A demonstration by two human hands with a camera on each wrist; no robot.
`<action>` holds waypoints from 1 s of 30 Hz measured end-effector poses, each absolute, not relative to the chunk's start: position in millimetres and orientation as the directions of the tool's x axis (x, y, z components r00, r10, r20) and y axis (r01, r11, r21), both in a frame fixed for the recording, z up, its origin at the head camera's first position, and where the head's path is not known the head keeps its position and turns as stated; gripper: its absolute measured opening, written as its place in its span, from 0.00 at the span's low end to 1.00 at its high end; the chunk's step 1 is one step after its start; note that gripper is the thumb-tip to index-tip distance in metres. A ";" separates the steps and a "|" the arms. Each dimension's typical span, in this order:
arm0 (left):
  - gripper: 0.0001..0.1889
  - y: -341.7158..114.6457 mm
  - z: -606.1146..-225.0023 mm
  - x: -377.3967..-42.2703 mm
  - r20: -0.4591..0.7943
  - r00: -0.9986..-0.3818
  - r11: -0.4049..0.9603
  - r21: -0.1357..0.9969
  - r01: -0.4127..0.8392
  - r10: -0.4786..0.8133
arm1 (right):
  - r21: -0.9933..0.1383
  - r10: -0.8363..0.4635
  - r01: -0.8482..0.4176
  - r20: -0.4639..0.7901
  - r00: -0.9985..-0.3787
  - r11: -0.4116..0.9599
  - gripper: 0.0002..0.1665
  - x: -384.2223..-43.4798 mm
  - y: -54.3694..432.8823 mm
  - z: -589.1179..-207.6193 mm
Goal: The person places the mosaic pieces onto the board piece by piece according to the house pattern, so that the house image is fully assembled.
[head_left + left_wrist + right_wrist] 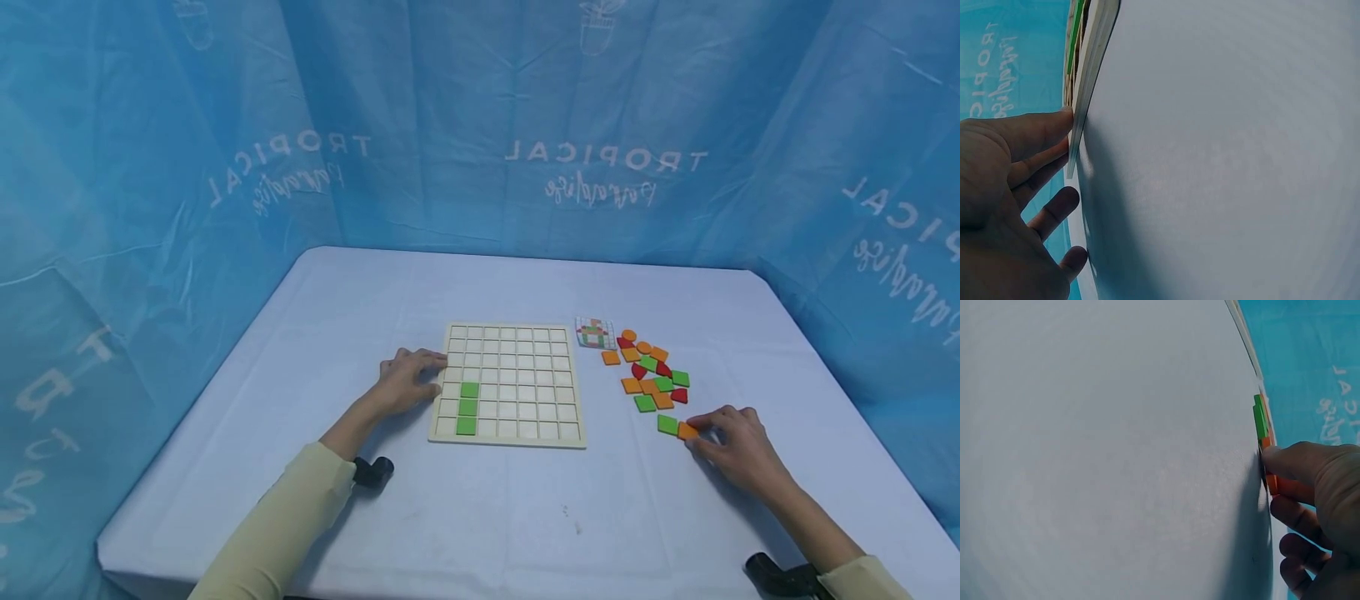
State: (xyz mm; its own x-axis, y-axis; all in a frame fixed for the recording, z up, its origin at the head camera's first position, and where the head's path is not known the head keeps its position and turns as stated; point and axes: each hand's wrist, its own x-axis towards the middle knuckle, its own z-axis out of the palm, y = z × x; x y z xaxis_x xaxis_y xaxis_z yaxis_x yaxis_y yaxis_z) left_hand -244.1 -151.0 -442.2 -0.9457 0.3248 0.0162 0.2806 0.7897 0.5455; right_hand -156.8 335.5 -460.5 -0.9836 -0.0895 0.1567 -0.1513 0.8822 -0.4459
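Observation:
A pale wooden grid board (517, 443) lies on the white table, with a column of three green square tiles (468, 407) near its left side. My left hand (405, 383) rests at the board's left edge, thumb and fingertips touching the frame (1079, 106), the other fingers loosely spread. On the right, my right hand (738, 446) pinches an orange tile (686, 431) between thumb and finger, low over the cloth. The same orange tile (1271, 481) shows in the right wrist view, close beside a green tile (1260, 422).
Orange, green and red tiles (648, 387), some round, lie scattered right of the board. A small printed pattern card (595, 333) is by the board's top right corner. Blue curtains (480, 125) with mirrored lettering enclose the back and sides of the table (480, 525).

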 end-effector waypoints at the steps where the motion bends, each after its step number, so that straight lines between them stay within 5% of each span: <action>1: 0.24 -150.8 -441.7 -244.2 0.012 -0.946 0.792 0.544 0.278 0.324 | -0.449 -0.088 -0.150 0.156 -0.984 0.881 0.17 -156.9 335.5 -460.5; 14: 0.24 -150.9 -442.8 -244.5 -0.011 -0.951 0.809 0.530 0.256 0.308 | -0.552 -0.120 -0.201 0.180 -0.976 0.809 0.16 -166.2 303.9 -447.9; 30: 0.24 -153.1 -441.0 -244.6 0.005 -0.944 0.793 0.541 0.281 0.331 | -0.570 -0.323 -0.399 0.235 -0.917 0.719 0.15 -192.4 180.4 -445.8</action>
